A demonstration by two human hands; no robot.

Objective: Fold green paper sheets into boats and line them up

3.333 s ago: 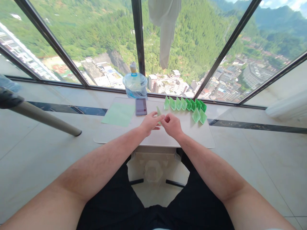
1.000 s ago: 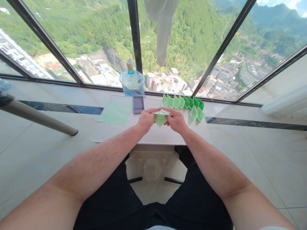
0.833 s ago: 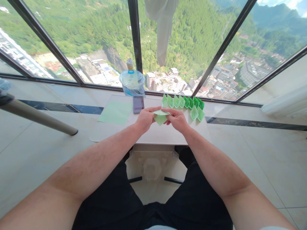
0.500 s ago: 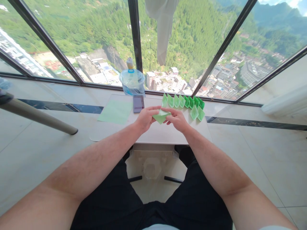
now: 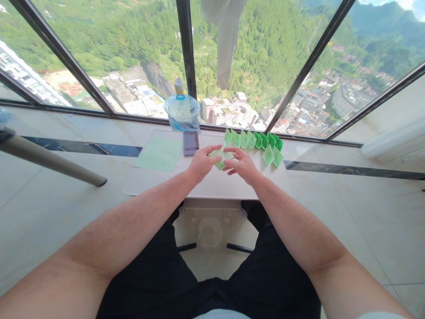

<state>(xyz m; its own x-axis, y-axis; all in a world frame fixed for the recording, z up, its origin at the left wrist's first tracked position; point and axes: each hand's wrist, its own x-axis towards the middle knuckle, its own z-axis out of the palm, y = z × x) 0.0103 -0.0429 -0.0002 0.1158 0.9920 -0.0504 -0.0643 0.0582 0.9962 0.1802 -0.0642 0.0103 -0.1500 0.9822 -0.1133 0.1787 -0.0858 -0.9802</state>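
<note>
A small folded piece of pale green paper (image 5: 219,165) is held over the front middle of the low white table (image 5: 212,188). My left hand (image 5: 202,164) grips its left side, with the thumb lying across the top. At the paper's right edge is my right hand (image 5: 243,164), its fingers spread apart around the corner; whether a fingertip touches the paper is hard to tell. Behind my right hand stands a row of folded green paper boats (image 5: 254,139), pale at the left and darker at the right. Two more pale paper boats (image 5: 272,156) sit in front of that row.
A flat pale green sheet (image 5: 159,154) lies on the table's left side, beside a phone (image 5: 191,143). Behind the phone stands a clear water jug (image 5: 182,113) against the window. A grey pole (image 5: 59,161) slants in from the left above the floor.
The right hand's fingers have loosened and spread from the folded paper. The paper has tilted flatter and shifted slightly left, while the left hand keeps its hold.
</note>
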